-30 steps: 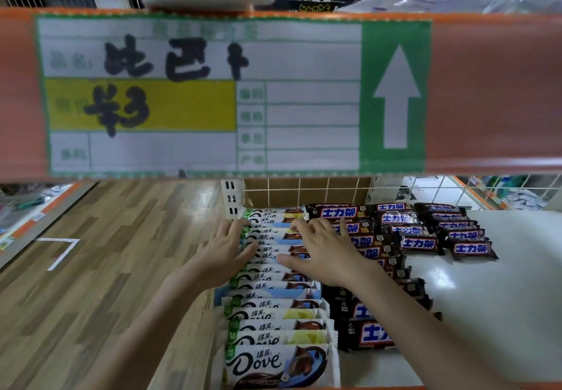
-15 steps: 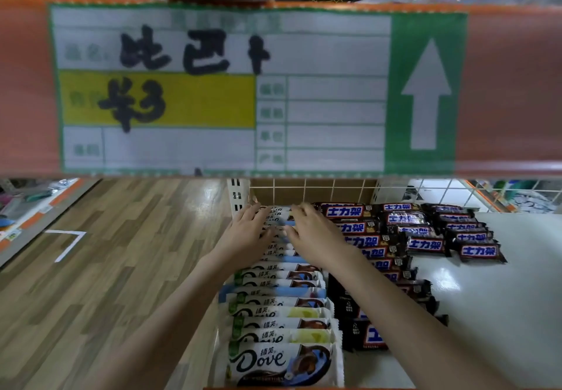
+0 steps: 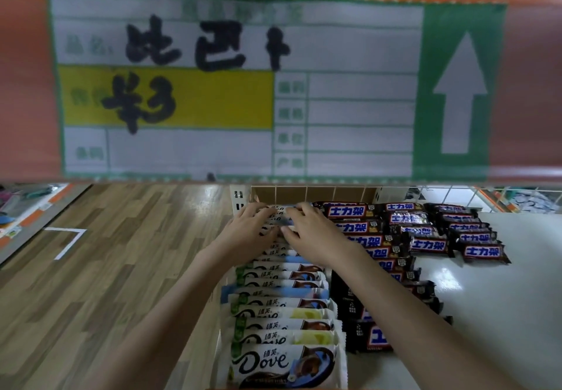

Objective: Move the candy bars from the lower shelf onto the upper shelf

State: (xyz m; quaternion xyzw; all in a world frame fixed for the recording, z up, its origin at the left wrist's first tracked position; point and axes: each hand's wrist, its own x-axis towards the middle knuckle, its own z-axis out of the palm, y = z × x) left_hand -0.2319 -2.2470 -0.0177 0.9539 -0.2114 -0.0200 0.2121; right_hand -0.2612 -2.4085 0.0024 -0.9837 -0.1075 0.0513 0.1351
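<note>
A row of white Dove candy bars (image 3: pixel 282 313) runs front to back along the left edge of the white lower shelf (image 3: pixel 501 313). Beside it lie several dark Snickers bars (image 3: pixel 425 245) in overlapping rows. My left hand (image 3: pixel 246 231) and my right hand (image 3: pixel 313 234) are side by side at the far end of the Dove row. Their fingers curl over the rearmost bars, and a blue-edged bar shows between them. The orange front edge of the upper shelf (image 3: pixel 532 85) fills the top of the view and hides that shelf's surface.
A large price label (image 3: pixel 213 100) with a white arrow covers the upper shelf's edge. A wire grid back (image 3: pixel 441 196) and a white divider (image 3: pixel 237 201) close off the lower shelf's rear. Wooden floor (image 3: pixel 121 268) lies to the left, below the shelf.
Both hands slid from the middle of the Dove row to its far end and drew together. Their fingers went from flat on the bars to curled over the rear ones.
</note>
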